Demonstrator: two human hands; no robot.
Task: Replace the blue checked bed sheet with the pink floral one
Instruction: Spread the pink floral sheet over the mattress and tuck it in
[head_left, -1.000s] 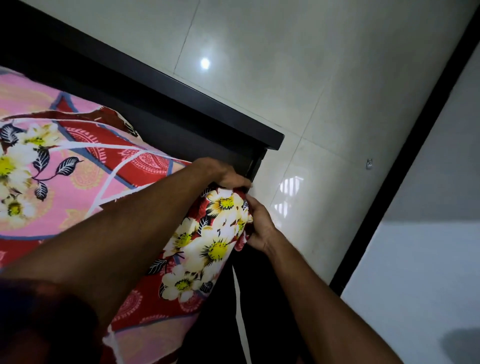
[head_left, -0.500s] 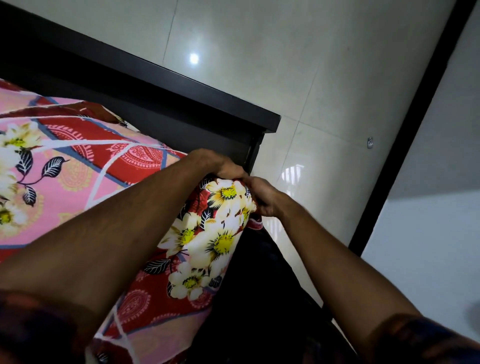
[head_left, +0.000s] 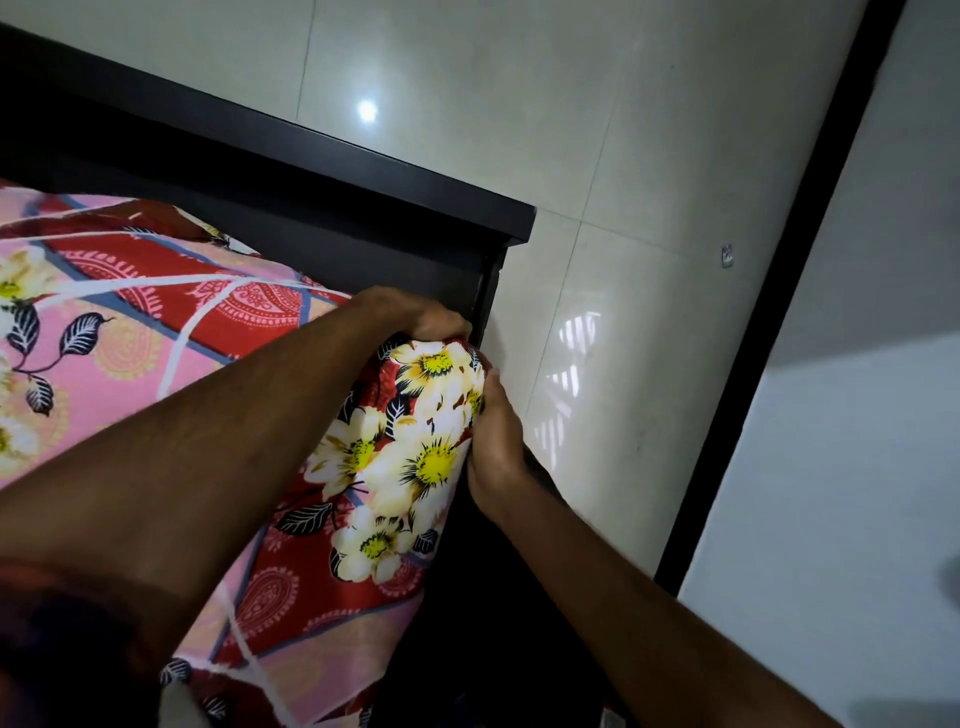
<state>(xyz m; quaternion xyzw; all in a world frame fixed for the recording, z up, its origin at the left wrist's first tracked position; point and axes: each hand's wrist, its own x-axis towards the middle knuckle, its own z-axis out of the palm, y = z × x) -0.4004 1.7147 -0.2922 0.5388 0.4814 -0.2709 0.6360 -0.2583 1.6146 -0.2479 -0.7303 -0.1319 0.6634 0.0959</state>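
Pink and red floral bed sheet (head_left: 156, 332) gripped at the bed corner

Printed with white and yellow flowers, the sheet lies spread over the bed and wraps the raised corner beside the dark wooden bed board (head_left: 322, 208). The left hand (head_left: 421, 319) curls over the top of that corner, fingers bent down into the fabric next to the board. The right hand (head_left: 493, 441) presses against the corner's outer side, its fingers closed on the sheet's edge, which is bunched there. Glossy cream floor tiles (head_left: 623, 171) lie beyond the bed, bordered by a black strip (head_left: 779, 322).
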